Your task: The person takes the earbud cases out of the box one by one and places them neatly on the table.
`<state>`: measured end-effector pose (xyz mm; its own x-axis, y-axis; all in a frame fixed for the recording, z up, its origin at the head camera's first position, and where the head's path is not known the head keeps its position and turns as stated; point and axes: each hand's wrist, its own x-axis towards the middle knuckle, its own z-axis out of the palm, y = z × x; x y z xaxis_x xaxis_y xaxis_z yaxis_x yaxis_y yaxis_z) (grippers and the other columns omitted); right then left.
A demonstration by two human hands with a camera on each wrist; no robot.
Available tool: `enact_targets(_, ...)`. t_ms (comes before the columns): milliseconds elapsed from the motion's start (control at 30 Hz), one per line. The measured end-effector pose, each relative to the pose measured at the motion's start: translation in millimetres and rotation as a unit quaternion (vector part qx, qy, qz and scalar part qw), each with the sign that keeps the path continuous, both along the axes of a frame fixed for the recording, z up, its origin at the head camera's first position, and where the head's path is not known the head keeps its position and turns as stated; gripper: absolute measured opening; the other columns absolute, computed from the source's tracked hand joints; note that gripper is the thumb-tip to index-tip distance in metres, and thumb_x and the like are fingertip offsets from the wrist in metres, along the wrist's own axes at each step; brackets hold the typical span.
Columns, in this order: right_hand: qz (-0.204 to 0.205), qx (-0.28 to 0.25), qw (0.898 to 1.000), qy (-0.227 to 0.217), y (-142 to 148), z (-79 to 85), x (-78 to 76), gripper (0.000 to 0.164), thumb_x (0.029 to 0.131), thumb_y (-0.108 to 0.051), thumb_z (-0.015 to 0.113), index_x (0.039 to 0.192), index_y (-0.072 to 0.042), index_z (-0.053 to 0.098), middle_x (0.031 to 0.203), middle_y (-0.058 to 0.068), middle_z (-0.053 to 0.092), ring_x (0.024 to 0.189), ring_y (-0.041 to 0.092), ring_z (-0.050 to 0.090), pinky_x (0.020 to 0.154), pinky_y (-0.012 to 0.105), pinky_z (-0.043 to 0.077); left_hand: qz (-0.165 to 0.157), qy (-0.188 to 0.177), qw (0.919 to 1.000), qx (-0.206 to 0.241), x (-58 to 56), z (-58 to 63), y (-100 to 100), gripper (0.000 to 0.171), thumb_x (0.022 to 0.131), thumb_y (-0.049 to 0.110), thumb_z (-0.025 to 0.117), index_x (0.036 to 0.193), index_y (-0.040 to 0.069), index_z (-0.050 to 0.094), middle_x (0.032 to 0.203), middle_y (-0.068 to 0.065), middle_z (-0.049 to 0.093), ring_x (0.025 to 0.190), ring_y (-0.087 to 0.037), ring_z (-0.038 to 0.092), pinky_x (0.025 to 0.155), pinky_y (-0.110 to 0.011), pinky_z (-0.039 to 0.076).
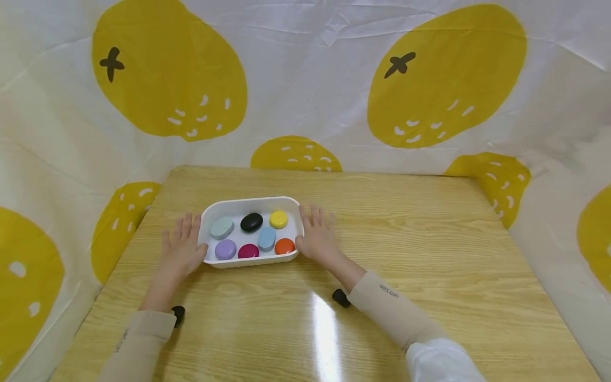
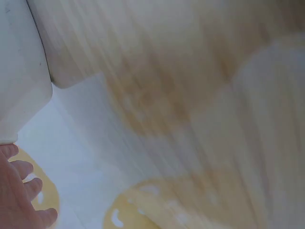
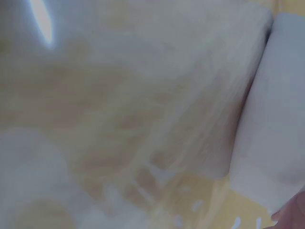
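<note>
At left of centre in the head view, fingers of the left hand straight and spread at the left end of a white tray, thumb at its near corner. Right hand likewise: fingers extended and a little apart, thumb touching the right end. No pinch seen on either side (finger pressure cannot be judged).

Key relation: tray lies between the two hands, long axis running left to right, right end slightly higher in the frame. Neither hand clearly nearer; each borders one short end. From the left fingers the tray lies rightward; from the right fingers, leftward.

Inside, upper row: pale grey-green piece, black piece, yellow piece. Lower: purple piece, dark red piece, light blue piece, orange piece.

Outward: wood-grain table, beige sleeves at lower left and lower right of centre, fruit-print cloth across the upper frame.
</note>
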<state>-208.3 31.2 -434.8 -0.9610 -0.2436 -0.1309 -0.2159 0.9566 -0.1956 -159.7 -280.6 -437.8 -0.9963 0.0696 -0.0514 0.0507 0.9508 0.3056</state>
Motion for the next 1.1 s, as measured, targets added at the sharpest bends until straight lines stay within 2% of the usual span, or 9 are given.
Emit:
enact_targets(167, -0.023, -0.023, 0.999, -0.003, 21, 1.6, 20.2, 0.073, 0.086, -0.030, 0.040, 0.149, -0.018, 0.005, 0.153, 0.015, 0.006, 0.139, 0.032, 0.005, 0.108, 0.056, -0.004, -0.018, 0.010, 0.9998, -0.008, 2.4, -2.7, 18, 0.069, 0.090, 0.025, 0.038, 0.146, 0.001, 0.005, 0.150, -0.025, -0.001, 0.136, -0.043, -0.002, 0.102, -0.065, -0.005)
enact_targets(367, -0.043, -0.020, 0.999, -0.001, 46, -2.7, 41.3, 0.074, 0.085, -0.030, 0.039, 0.149, -0.019, 0.004, 0.153, 0.014, 0.007, 0.139, 0.032, 0.006, 0.108, 0.057, -0.005, -0.027, 0.019, 0.9994, -0.005, 9.0, -7.6, 41, 0.071, 0.089, 0.025, 0.041, 0.147, 0.004, 0.006, 0.151, -0.022, 0.001, 0.137, -0.041, 0.000, 0.104, -0.063, -0.004)
enact_targets(600, -0.055, -0.018, 0.998, 0.006, 68, -3.7, 62.4, 0.073, 0.085, -0.030, 0.040, 0.149, -0.017, 0.005, 0.152, 0.015, 0.007, 0.139, 0.034, 0.006, 0.107, 0.058, -0.002, -0.040, 0.035, 0.9985, -0.012, 17.0, -7.5, 64, 0.072, 0.087, 0.025, 0.044, 0.146, 0.003, 0.010, 0.151, -0.021, 0.004, 0.137, -0.039, 0.002, 0.105, -0.061, -0.002)
enact_targets(1100, -0.064, -0.040, 0.997, 0.019, 88, -4.4, 85.4, 0.073, 0.085, -0.028, 0.042, 0.148, -0.016, 0.008, 0.152, 0.016, 0.007, 0.139, 0.035, 0.007, 0.107, 0.059, -0.003, -0.046, 0.040, 0.9981, -0.010, 33.8, -5.5, 86, 0.072, 0.085, 0.023, 0.045, 0.147, 0.005, 0.012, 0.151, -0.020, 0.007, 0.138, -0.039, 0.004, 0.106, -0.060, -0.002)
